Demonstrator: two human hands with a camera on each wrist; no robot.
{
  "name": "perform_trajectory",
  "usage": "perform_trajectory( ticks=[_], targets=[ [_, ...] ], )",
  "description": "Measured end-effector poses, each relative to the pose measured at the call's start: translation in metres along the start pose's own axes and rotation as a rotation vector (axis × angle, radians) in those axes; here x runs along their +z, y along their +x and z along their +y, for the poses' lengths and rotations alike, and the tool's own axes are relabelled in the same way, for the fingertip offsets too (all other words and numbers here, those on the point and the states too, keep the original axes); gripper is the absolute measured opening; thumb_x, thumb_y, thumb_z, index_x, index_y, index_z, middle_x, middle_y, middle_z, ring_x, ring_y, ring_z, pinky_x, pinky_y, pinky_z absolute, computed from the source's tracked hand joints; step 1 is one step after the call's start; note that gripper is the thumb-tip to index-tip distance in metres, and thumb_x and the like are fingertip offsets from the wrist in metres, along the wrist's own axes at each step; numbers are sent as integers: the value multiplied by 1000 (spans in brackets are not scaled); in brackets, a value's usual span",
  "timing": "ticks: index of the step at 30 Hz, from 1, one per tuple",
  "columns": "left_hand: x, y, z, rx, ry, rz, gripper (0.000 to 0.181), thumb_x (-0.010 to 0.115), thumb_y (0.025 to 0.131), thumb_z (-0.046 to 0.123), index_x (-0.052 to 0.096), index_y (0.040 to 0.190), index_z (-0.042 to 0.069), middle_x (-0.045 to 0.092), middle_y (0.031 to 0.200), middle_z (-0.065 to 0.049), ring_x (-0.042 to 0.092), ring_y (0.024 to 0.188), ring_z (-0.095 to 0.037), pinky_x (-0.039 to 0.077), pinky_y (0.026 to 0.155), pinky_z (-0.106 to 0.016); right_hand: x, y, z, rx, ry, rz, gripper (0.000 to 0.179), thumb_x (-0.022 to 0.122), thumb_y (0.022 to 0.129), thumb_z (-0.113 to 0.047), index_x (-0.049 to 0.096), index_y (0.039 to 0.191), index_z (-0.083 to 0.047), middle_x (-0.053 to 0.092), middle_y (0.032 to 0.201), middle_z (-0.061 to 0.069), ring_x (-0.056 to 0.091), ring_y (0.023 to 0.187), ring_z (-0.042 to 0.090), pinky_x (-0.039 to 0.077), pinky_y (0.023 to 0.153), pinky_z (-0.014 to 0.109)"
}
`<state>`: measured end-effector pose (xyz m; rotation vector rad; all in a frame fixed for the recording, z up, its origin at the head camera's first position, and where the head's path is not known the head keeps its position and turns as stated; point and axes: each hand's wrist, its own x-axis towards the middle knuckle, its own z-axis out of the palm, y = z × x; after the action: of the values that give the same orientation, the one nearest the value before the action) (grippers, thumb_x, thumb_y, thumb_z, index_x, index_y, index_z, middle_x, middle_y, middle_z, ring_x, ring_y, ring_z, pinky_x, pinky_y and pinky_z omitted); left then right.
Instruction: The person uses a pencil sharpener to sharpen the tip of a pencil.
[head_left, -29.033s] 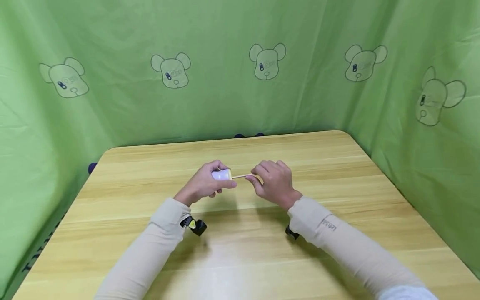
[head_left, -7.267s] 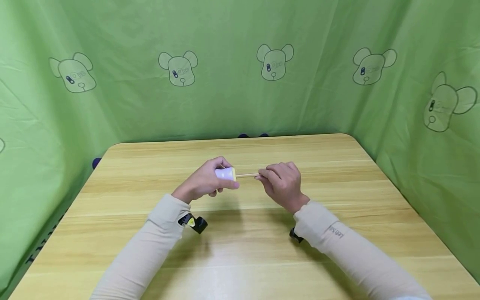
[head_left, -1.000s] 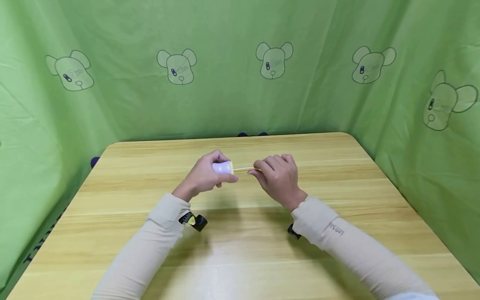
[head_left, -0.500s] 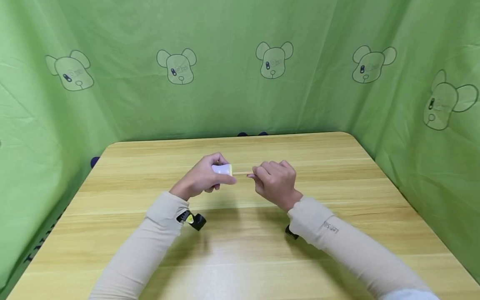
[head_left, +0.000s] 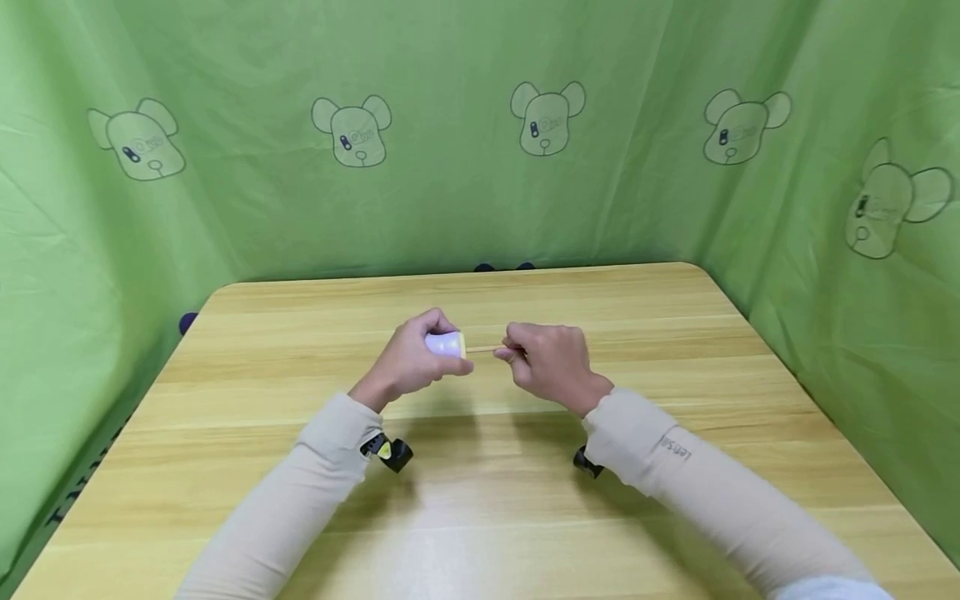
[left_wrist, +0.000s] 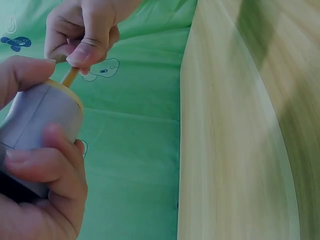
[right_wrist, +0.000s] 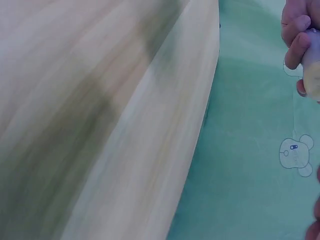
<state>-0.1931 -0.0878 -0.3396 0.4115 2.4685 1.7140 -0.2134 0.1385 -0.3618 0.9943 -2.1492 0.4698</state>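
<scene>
In the head view, my left hand [head_left: 405, 360] holds a pale lavender-white, waisted cylinder [head_left: 446, 344] with a yellow rim, clear of the table. A thin yellow, pencil-like stick [head_left: 484, 349] runs from the rimmed end to my right hand [head_left: 553, 360], which pinches it between thumb and curled fingers. From the left wrist, the stick [left_wrist: 70, 77] meets the rimmed end of the cylinder [left_wrist: 45, 112]; how far it goes inside is hidden. The right wrist view catches only part of the cylinder [right_wrist: 312, 80] and several fingertips at its right edge.
Beneath both hands lies a light wood-grain table [head_left: 480, 517] with rounded far corners. Green cloth [head_left: 450, 208] printed with bear faces hangs behind and on both sides. Each wrist wears a black camera, such as the left camera [head_left: 397, 454].
Both hands have kept the cylinder and the stick throughout. Over the last half second my right hand has rolled about the stick, its knuckles turning over. The left hand has barely shifted.
</scene>
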Motion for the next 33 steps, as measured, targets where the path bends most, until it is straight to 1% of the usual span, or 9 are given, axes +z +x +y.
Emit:
perform_trajectory(
  ticks=[4,10,12,14,18,22,26,30,33],
  targets=[
    [1,-1,-2,22,79,7,39,84,68,13,57,96,10,59,92,-12,57,78,-25,51,57,-32,-5,1,-4,134,79,-184,32,71,88,-25,49,66,-18,46,51,-11,34,41,4,22,36,24],
    [3,0,-3,88,198,1,41,84,67,11,57,97,9,60,94,-10,59,79,-25,53,59,-33,-13,8,-4,345,337,-488,32,64,95,-21,46,68,-16,43,55,-8,37,47,8,28,44,26],
    [4,0,-2,102,218,-3,41,85,67,10,57,98,8,60,95,-9,59,79,-25,53,59,-32,-15,11,-1,392,403,-554,31,62,96,-20,47,69,-14,42,56,-5,37,48,9,30,47,27],
    [4,0,-1,103,228,-3,42,85,67,10,57,99,8,60,96,-9,59,81,-25,53,61,-32,-16,13,0,410,406,-569,30,62,96,-21,49,69,-14,44,57,-4,39,49,10,32,48,28],
    [2,1,1,70,218,1,44,85,69,12,57,102,8,60,97,-10,59,83,-26,53,63,-33,-16,12,-2,385,299,-486,23,67,92,-28,58,76,-15,55,64,-5,48,55,12,40,51,30],
    [0,1,3,43,208,6,46,86,69,13,57,104,9,60,97,-11,58,84,-26,53,64,-34,-12,9,-3,312,217,-344,16,73,87,-26,65,87,-13,64,84,-2,59,74,16,48,66,35],
    [0,3,3,27,153,20,46,85,70,16,57,106,9,60,99,-11,58,84,-26,53,64,-33,-5,4,-2,188,58,-94,20,78,83,-25,67,88,-10,67,89,4,59,84,24,39,81,47],
    [-2,4,6,12,62,18,46,85,70,17,58,106,10,58,100,-11,56,82,-25,50,57,-30,3,0,0,52,-78,172,24,74,86,-30,68,83,-7,68,79,8,58,78,30,32,79,55],
    [-5,2,10,-23,-19,-30,46,85,70,15,57,107,9,57,99,-13,55,74,-23,45,50,-28,10,-3,3,-63,-115,310,27,66,92,-31,68,83,-6,67,72,8,58,68,28,34,74,51]
  ],
)
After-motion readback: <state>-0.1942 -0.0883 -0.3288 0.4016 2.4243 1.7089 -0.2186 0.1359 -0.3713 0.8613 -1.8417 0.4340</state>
